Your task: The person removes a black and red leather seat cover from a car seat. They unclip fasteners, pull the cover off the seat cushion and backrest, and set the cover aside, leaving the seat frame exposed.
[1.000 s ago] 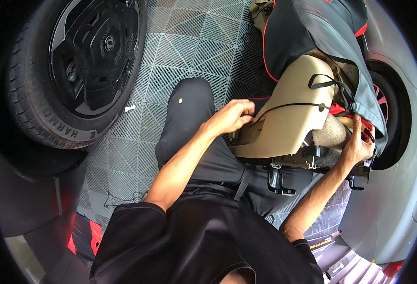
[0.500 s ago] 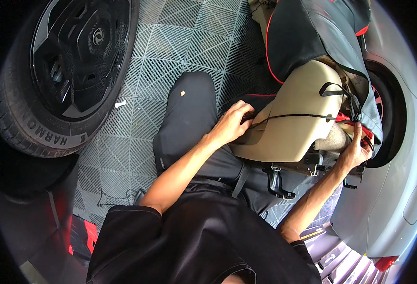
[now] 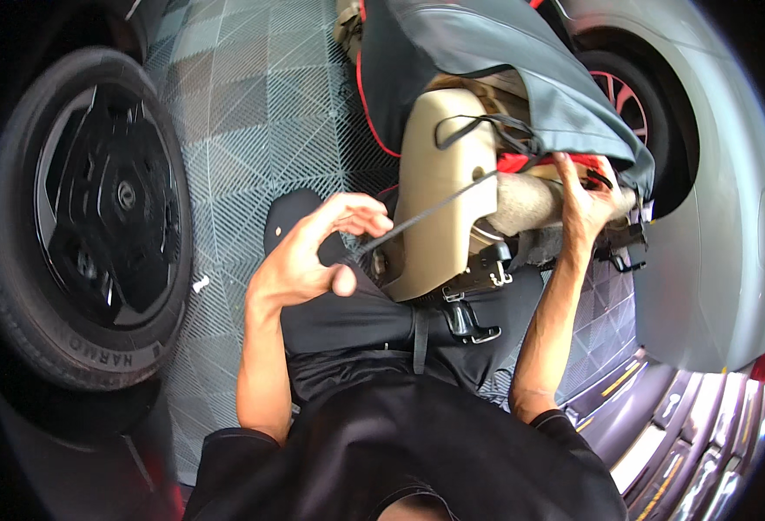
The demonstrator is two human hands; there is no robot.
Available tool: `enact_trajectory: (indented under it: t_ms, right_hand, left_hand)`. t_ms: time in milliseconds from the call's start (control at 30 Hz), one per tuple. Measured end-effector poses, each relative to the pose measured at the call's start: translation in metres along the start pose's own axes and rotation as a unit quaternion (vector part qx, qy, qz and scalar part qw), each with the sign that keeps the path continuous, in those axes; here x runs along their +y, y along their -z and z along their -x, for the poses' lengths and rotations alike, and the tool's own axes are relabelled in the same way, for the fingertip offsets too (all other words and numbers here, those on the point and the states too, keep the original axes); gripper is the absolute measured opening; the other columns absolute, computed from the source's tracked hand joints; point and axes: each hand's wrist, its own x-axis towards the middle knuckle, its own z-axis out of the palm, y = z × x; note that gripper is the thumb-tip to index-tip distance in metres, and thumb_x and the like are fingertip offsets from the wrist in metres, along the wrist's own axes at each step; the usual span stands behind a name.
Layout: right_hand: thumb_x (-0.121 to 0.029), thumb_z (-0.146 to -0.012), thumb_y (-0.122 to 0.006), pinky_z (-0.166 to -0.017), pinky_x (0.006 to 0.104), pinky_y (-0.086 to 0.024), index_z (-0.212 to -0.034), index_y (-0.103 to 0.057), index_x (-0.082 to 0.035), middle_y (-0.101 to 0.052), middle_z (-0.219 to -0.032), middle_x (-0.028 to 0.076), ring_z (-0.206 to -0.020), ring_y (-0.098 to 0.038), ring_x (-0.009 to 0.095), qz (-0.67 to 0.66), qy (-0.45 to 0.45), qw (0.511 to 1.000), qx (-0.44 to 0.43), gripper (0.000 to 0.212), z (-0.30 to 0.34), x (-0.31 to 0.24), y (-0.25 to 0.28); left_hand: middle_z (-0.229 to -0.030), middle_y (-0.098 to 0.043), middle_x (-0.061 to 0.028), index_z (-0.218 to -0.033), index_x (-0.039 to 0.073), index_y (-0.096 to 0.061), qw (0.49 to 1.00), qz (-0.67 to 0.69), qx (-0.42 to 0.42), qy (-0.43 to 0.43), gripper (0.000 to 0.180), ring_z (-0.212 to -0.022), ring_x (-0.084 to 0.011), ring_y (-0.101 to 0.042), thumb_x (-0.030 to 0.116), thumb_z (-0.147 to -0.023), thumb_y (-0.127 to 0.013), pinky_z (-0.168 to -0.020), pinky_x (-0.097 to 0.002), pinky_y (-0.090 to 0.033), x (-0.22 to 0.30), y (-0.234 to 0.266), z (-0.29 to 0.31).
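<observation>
A car seat lies on its side against my legs, its beige plastic trim (image 3: 430, 187) facing up and to the left. A dark grey seat cover (image 3: 478, 52) with red piping is draped over its far part. My right hand (image 3: 589, 208) grips the cover's lower edge, thumb on top and fingers tucked underneath, beside red fabric. From there a thin black strap (image 3: 439, 208) runs across the trim toward my left hand (image 3: 308, 252). That hand is raised with thumb and fingers apart, the strap's near end between them. A loop of black cord (image 3: 469, 128) lies over the trim's top.
Metal seat brackets (image 3: 469, 321) stick out near my lap. At left stands a wheel (image 3: 96, 217) with a black hub cover. A silver car body (image 3: 704, 286) with its wheel (image 3: 621, 104) borders the right side. Grey floor tiles (image 3: 235, 113) lie between.
My left hand has risen off the trim's near edge and moved left, its fingers spreading. The strap now slants down toward it. My right hand stays at the cover's edge as the view shifts.
</observation>
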Motion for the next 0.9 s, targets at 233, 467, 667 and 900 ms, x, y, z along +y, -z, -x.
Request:
enact_trajectory:
  t_ms: [233, 467, 667, 900]
  right_hand:
    - [-0.009, -0.081, -0.088, -0.068, 0.0238, -0.050, -0.085, -0.073, -0.002, -0.073, -0.079, 0.001, -0.071, -0.063, 0.006, -0.058, -0.006, 0.998, -0.005, 0.016, 0.000, -0.011, -0.002]
    - [-0.014, -0.079, -0.091, -0.072, 0.0237, -0.051, -0.088, -0.072, -0.002, -0.073, -0.083, 0.000, -0.077, -0.064, 0.006, -0.104, 0.050, 0.992, -0.048, 0.024, 0.001, -0.005, 0.003]
    - [-0.011, -0.084, -0.084, -0.077, 0.0232, -0.049, -0.105, -0.071, 0.001, -0.070, -0.093, -0.001, -0.082, -0.060, 0.007, -0.089, 0.034, 0.994, -0.056, 0.027, 0.001, 0.016, 0.013]
    - [-0.017, -0.100, -0.073, -0.079, 0.0230, -0.046, -0.102, -0.074, 0.003, -0.069, -0.091, 0.000, -0.085, -0.058, 0.007, -0.111, -0.026, 0.993, 0.015, 0.021, -0.003, 0.036, 0.010]
  left_hand:
    - [-0.090, -0.069, -0.0162, -0.125, -0.011, -0.059, 0.981, -0.076, 0.076, -0.160, 0.061, -0.084, -0.0243, -0.070, 0.047, -0.108, -0.048, -0.082, -0.0375, -0.058, 0.104, -0.020, -0.079]
    - [-0.101, -0.074, -0.0140, -0.131, 0.000, -0.062, 0.946, -0.219, -0.045, -0.233, 0.032, -0.092, -0.0220, -0.072, 0.013, -0.102, -0.062, -0.082, -0.0341, -0.057, 0.125, -0.081, -0.191]
    - [-0.096, -0.072, -0.0148, -0.128, 0.002, -0.061, 0.828, -0.494, -0.173, -0.202, 0.038, -0.087, -0.0261, -0.072, 0.019, -0.095, -0.067, -0.076, -0.0372, -0.057, 0.126, -0.099, -0.214]
    - [-0.089, -0.073, -0.0075, -0.112, 0.003, -0.069, 0.881, -0.242, 0.382, -0.141, 0.021, -0.078, -0.0200, -0.071, 0.008, -0.091, -0.071, -0.073, -0.0363, -0.056, 0.016, 0.003, -0.121]
